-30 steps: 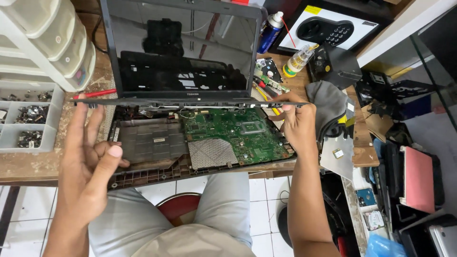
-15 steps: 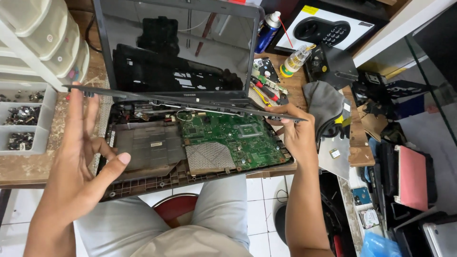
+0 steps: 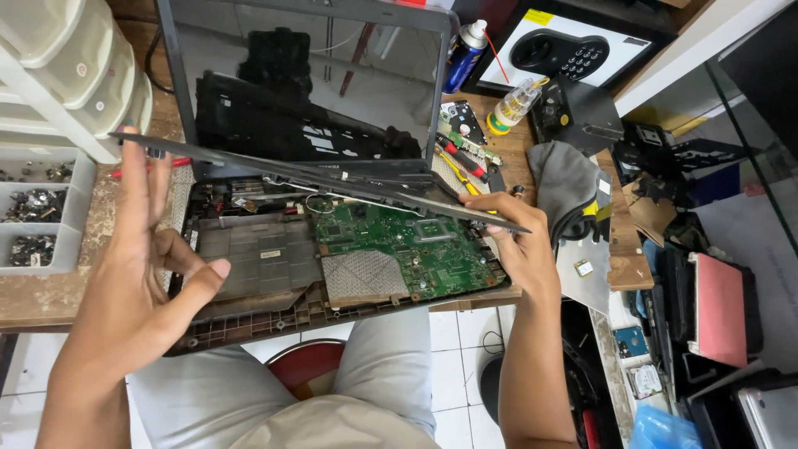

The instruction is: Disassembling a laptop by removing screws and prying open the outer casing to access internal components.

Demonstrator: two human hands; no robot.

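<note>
Progress: top cover panel [image 3: 332,179] was already lifted clear of laptop base [image 3: 249,320], green motherboard [image 3: 407,249] exposed, screen [image 3: 307,83] not yet detached | Grip: left hand [image 3: 145,249] spread open, fingertips propping the panel's left end; right hand [image 3: 511,241] pinched its right edge.
</note>
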